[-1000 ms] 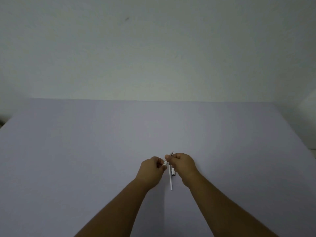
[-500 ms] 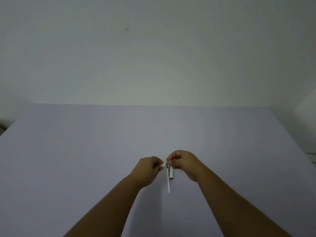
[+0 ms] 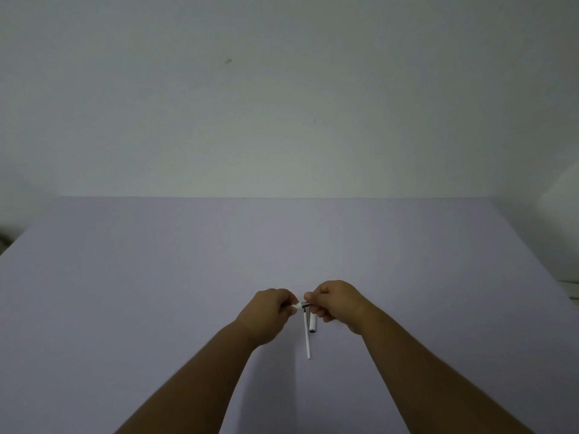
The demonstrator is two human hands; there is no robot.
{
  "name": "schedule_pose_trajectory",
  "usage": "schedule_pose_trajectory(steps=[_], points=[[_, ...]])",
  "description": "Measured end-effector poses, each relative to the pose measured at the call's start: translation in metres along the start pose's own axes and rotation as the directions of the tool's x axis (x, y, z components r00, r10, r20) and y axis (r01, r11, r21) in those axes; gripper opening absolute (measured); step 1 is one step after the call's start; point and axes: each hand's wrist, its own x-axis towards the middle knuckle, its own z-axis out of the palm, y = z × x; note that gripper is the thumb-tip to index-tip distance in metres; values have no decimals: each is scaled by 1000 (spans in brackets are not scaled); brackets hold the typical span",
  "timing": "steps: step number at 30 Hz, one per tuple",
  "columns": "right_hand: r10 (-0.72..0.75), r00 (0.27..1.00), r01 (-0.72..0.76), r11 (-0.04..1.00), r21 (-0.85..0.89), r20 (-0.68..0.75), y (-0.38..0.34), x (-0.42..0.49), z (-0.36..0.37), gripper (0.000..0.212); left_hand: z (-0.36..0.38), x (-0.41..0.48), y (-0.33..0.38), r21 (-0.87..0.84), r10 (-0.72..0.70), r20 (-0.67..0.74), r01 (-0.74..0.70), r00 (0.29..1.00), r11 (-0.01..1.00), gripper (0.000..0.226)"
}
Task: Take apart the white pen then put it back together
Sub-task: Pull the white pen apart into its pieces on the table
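Both hands meet above the lavender table. My left hand pinches the white end of a short pen part, and my right hand grips its darker end. Between and below the hands, a thin white tube lies on the table pointing toward me. Beside it on the right lies a shorter white pen cap with a dark open end. What the fists enclose is hidden.
A plain pale wall rises behind the table's far edge. The table's right edge runs diagonally at the right side, with a pale object beyond it.
The held part has turned from upright to level between the two hands. The hands drifted slightly apart, and the view tilted so the table sits lower in frame.
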Motion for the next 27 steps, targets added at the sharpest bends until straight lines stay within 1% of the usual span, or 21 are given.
schedule_pose_trajectory(steps=[2, 4, 5, 6, 7, 8, 9, 11, 12, 14, 17, 20, 22, 23, 25, 26, 27], points=[[-30, 999, 31, 999, -17, 15, 3, 1, -2, 9, 0, 1, 1, 5, 3, -1, -3, 1000, 1000, 23], [-36, 998, 34, 999, 36, 54, 4, 1, -3, 10, 0, 2, 2, 7, 7, 0, -7, 1000, 1000, 22], [-18, 998, 14, 998, 58, 61, 4, 1, -4, 5, 0, 3, 2, 11, 11, 0, -11, 1000, 1000, 22], [0, 998, -4, 998, 67, 62, 3, 1, -4, 6, 0, 3, 2, 15, 15, -1, -15, 1000, 1000, 22], [13, 998, -16, 999, 43, 54, 1, -1, -5, 17, 1, 3, 2, 17, 18, 0, -18, 1000, 1000, 23], [21, 999, -21, 1000, 15, 40, 1, -1, -5, 21, 0, 3, 2, 21, 22, 3, -22, 1000, 1000, 23], [11, 999, -11, 1000, -8, 33, 2, -1, -5, 20, 1, 3, 2, 27, 26, 6, -26, 1000, 999, 23], [-23, 999, 24, 999, -38, 39, 4, -1, -5, 9, 2, 2, 3, 31, 33, 11, -33, 999, 999, 22], [-39, 998, 41, 999, -35, 47, 4, -2, -6, 8, 2, 2, 3, 27, 35, 11, -36, 999, 999, 22], [-25, 998, 25, 1000, 4, 57, 4, -3, -7, 7, 2, 1, 4, 25, 36, 7, -36, 999, 999, 22], [0, 999, 1, 1000, -6, 42, 1, -7, -8, 19, 2, 0, 5, 31, 38, 8, -38, 999, 999, 23], [-51, 998, 52, 998, -37, 29, 3, -7, -8, 6, 2, 0, 8, 18, 31, 6, -31, 1000, 999, 22], [-56, 997, 57, 998, -9, 48, 3, -8, -8, 9, 2, -1, 9, 16, 32, 1, -32, 999, 999, 22], [-41, 998, 41, 999, -4, 50, 1, -10, -7, 5, 2, -1, 9, 20, 36, -2, -36, 999, 999, 23], [-22, 999, 23, 999, -22, 30, -2, -13, -8, 17, 1, -2, 9, 22, 40, -7, -40, 999, 999, 23], [-28, 1000, 28, 999, -35, 4, -1, -13, -7, 18, 1, -2, 9, 21, 43, -7, -43, 999, 999, 23], [-39, 999, 39, 998, -53, 0, 0, -14, -8, 13, 2, -3, 9, 20, 44, -6, -44, 999, 999, 22]])
